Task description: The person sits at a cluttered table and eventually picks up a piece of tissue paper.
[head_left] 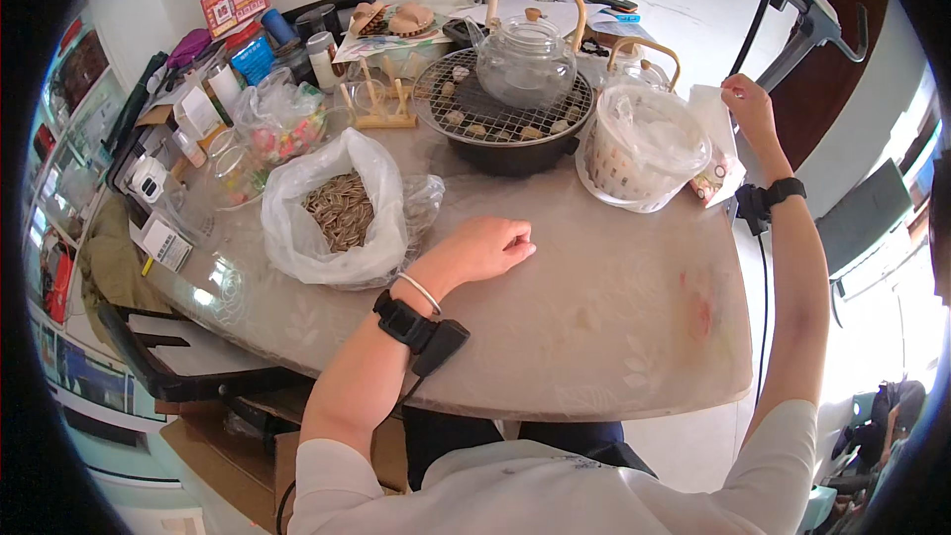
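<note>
My right hand (750,104) is raised at the far right edge of the table. Its fingers pinch the top of a white tissue (709,111), which hangs over a patterned soft tissue pack (715,176). Loosely curled, my left hand (483,249) rests on the table's middle, and nothing shows in it. To its left sits an opened white plastic bag (293,238) full of striped sunflower seeds (342,210). A white perforated basket (634,144) lined with a clear bag stands beside the tissue pack.
A glass teapot (525,59) stands on a round black grill (515,154) at the back. Nearby are a wooden cup rack (384,119), a bag of colourful sweets (282,129) and a glass jar (234,178). A black chair (178,386) is at the left.
</note>
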`<state>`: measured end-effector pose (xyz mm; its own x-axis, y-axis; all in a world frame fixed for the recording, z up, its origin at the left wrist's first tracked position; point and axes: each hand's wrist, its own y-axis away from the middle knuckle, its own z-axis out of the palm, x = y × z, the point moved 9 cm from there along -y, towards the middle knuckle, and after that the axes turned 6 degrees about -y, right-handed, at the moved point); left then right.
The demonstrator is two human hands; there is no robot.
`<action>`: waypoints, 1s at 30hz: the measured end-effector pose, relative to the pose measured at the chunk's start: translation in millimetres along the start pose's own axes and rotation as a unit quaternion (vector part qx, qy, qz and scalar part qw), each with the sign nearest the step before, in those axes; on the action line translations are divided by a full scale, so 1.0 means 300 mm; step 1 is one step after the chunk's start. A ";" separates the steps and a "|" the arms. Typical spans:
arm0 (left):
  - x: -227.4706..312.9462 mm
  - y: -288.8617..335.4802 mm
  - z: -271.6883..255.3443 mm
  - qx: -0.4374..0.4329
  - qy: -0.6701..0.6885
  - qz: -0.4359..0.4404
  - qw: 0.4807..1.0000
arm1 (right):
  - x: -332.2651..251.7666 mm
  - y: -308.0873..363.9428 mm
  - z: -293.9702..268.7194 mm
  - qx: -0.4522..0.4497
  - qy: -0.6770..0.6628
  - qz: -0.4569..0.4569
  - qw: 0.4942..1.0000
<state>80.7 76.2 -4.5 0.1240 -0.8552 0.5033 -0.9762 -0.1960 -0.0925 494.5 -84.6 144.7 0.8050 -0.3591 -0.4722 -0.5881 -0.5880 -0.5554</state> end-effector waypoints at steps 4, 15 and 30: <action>-0.016 -0.001 0.005 0.001 0.003 0.002 1.000 | -0.029 0.014 -0.026 0.050 -0.088 -0.036 0.994; -0.004 -0.021 0.008 -0.008 0.002 0.001 1.000 | 0.032 0.063 -0.204 0.164 -0.413 -0.024 0.896; -0.039 -0.001 0.015 -0.025 0.003 -0.019 0.999 | -0.420 0.664 0.257 -0.120 -0.657 0.157 0.727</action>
<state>80.3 84.0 -14.2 0.1599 -0.8445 0.5112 -0.9787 -0.2033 -0.0298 269.8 -100.5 41.0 -0.2289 0.4077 -0.8839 -0.5693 -0.7927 -0.2182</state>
